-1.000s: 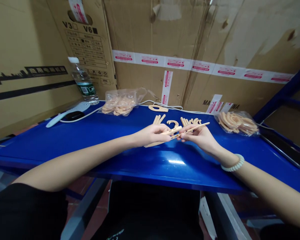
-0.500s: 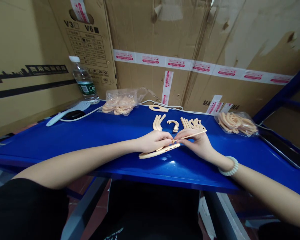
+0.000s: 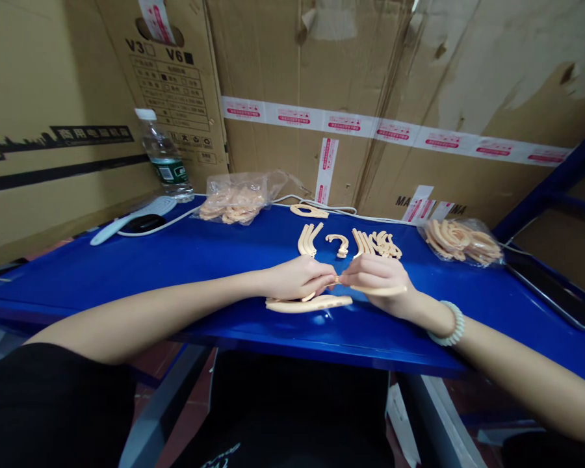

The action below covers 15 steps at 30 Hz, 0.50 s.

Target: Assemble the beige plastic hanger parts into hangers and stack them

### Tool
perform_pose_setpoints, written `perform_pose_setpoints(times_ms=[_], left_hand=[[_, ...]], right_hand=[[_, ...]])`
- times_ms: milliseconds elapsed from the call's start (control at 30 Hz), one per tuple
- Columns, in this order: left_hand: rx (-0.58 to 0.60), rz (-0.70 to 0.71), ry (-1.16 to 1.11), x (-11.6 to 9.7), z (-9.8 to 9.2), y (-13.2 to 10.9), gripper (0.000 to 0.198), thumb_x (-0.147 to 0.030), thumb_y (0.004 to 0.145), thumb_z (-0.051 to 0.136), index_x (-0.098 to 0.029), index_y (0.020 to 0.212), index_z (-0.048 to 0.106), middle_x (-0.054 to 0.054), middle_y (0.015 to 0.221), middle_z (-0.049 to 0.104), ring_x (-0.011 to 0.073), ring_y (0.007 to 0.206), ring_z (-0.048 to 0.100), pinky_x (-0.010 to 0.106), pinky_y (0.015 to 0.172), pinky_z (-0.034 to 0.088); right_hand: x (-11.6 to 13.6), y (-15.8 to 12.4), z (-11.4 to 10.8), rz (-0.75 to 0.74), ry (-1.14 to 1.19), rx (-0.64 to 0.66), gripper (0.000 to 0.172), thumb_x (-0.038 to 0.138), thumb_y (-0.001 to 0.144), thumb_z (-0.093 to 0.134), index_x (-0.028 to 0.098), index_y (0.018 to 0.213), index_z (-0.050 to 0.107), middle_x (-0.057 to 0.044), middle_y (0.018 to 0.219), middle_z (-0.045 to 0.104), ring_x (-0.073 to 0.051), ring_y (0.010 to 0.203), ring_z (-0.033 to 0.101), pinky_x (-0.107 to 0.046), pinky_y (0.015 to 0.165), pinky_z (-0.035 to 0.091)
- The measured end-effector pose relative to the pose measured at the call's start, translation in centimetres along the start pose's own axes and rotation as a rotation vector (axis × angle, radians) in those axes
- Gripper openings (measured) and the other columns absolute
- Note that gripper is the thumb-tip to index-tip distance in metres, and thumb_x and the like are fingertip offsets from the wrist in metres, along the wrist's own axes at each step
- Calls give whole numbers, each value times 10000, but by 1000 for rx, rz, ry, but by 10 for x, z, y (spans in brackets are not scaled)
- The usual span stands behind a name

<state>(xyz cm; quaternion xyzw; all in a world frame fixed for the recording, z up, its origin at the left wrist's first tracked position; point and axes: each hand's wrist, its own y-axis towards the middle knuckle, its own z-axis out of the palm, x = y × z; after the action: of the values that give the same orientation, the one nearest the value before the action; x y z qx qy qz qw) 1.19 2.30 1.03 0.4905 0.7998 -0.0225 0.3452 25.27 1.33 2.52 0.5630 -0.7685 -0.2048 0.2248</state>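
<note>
My left hand (image 3: 297, 278) is closed, its fingertips pinching a peach plastic hanger piece. Below those fingers is a long curved hanger arm (image 3: 312, 303) with small slots along it, held level just over the table. My right hand (image 3: 383, 276) is closed on another slim hanger arm (image 3: 383, 291), which sticks out to the right under the palm. Both sets of fingertips meet at a small joint (image 3: 337, 280) between the pieces; the fingers hide most of it. Just beyond my hands lie a hanger hook (image 3: 342, 244), a few curved arms (image 3: 308, 239) and several loose parts (image 3: 377, 243).
On the blue table (image 3: 214, 260), bags of peach parts stand left (image 3: 234, 200) and right (image 3: 461, 240). A flat looped part (image 3: 309, 211) lies near a white cable. A water bottle (image 3: 168, 162), hairbrush (image 3: 136, 218) and dark tablet-like device (image 3: 556, 296) sit around the edges. Cardboard (image 3: 283, 58) backs the table.
My right hand has rolled over, turning its back upward, and its hanger arm has swung down to below the fingers. The slotted arm under my left hand has tilted flatter.
</note>
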Motion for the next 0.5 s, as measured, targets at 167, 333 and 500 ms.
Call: perform_pose_setpoints(times_ms=[167, 333, 500], left_hand=[[22, -144, -328, 4, 0, 0, 357, -459, 1007, 482, -177, 816, 587, 16, 665, 638, 139, 573, 599, 242, 600, 455], [5, -303, -944, 21, 6, 4, 411, -548, 896, 640, -140, 942, 610, 98, 757, 722, 190, 596, 674, 286, 591, 519], [-92, -378, -1133, 26, 4, 6, 317, -438, 910, 641, -128, 976, 633, 174, 924, 772, 226, 726, 719, 312, 658, 550]], right_hand=[[-1, 5, -16, 74, 3, -102, 246, 326, 1029, 544, 280, 954, 774, -74, 921, 756, -238, 888, 711, -417, 800, 584], [-49, -2, -55, 537, -23, -329, 182, 357, 955, 629, 218, 927, 744, -96, 943, 742, -246, 788, 690, -421, 760, 576], [-110, -30, -80, 1017, 74, -16, 368, 226, 837, 712, 123, 1189, 675, -35, 627, 690, -215, 535, 631, -315, 509, 506]])
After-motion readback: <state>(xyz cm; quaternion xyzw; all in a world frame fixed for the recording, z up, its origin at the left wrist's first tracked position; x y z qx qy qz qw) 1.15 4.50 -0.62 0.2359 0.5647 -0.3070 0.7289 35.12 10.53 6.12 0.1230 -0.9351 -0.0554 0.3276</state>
